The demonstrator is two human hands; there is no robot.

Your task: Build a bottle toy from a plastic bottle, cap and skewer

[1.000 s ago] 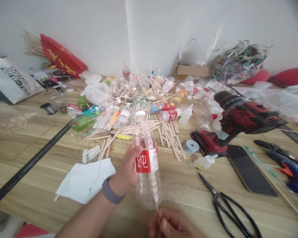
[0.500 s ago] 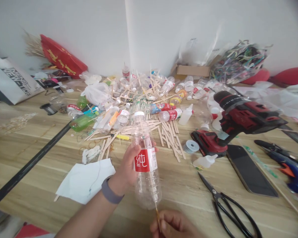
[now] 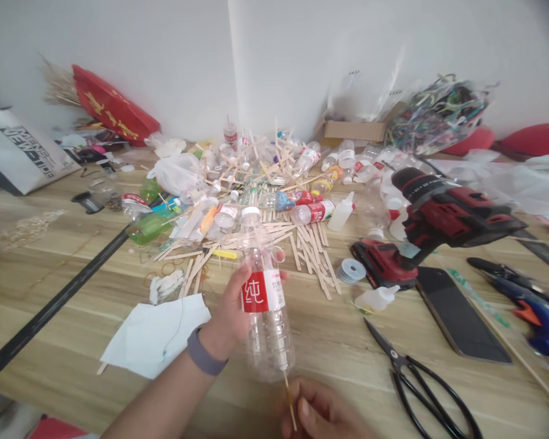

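A clear plastic bottle (image 3: 268, 347) with a white cap and a red-and-white label is tilted in front of me, its cap pointing away. My left hand (image 3: 235, 299) is closed round its middle, thumb beside the label. Out of the bottle's base sticks a thin wooden stick (image 3: 289, 396), whose near end looks darker brown. My right hand (image 3: 318, 408) is curled at that end, the stick lying against the fingers and the thumb close beside it. Part of the right hand is cut off by the lower edge.
To the right lie black scissors (image 3: 421, 390), a phone (image 3: 462, 314), a red cordless drill (image 3: 448, 213), a blue glue gun (image 3: 535, 317) and a wire spool (image 3: 351, 270). Flat wooden sticks (image 3: 313, 262) and several bottles are heaped behind. White paper (image 3: 155, 335) lies left.
The bottle and my left hand have shifted slightly left. More of the stick's near end shows now, with my right thumb farther to its right.
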